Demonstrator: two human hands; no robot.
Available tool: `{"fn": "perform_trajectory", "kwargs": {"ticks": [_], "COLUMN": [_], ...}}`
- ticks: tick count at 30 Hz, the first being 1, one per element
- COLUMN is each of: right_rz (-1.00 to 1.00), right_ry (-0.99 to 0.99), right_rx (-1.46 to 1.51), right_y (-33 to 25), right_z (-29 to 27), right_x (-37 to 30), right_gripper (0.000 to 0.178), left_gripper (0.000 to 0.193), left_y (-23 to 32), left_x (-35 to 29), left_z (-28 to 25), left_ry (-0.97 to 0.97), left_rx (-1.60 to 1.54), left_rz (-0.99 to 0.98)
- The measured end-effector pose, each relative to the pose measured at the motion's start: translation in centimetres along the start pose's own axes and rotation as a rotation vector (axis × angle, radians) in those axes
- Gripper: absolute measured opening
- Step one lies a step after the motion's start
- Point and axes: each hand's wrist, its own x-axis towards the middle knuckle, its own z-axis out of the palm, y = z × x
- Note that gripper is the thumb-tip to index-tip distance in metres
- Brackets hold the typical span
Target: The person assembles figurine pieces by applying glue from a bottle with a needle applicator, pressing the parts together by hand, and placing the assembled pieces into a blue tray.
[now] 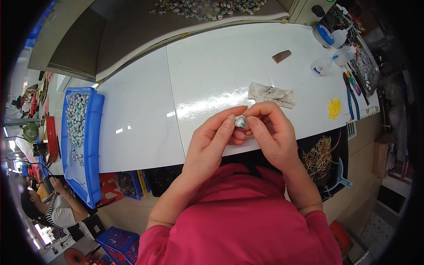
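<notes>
A small round silvery-white part [240,121] with a green patch is pinched between both my hands, just above the front edge of the white table. My left hand [211,138] has its thumb and fingers closed on the left side of the part. From the other side, my right hand [274,138] grips it with thumb and forefinger, the remaining fingers curled behind. Fingertips cover much of the part, so its exact kind is unclear. Just beyond my right hand lies a crumpled, stained pale cloth [271,94].
A blue tray [94,145] of small round parts stands at left; more parts [212,9] lie on the shelf opposite. Toward the right are a brown block [281,56], yellow bits [334,108], pliers [351,97] and bottles [321,66]. Another person [59,207] works at far left.
</notes>
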Motion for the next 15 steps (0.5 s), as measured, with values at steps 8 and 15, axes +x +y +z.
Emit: {"fn": "perform_trajectory", "kwargs": {"ticks": [8, 15], "right_rz": [-0.327, -0.271], "right_ry": [-0.024, -0.05], "right_rx": [-0.169, -0.243], "right_y": [0.8, 0.7], "right_z": [-0.9, -0.7], "right_x": [0.3, 0.2], "right_gripper": [0.022, 0.028], "left_gripper": [0.035, 0.035], "left_y": [0.0, 0.2], "left_x": [0.2, 0.2], "left_z": [0.2, 0.1], "left_ry": [-0.01, -0.023], "left_rx": [-0.053, -0.001], "left_rz": [-0.032, -0.045]}}
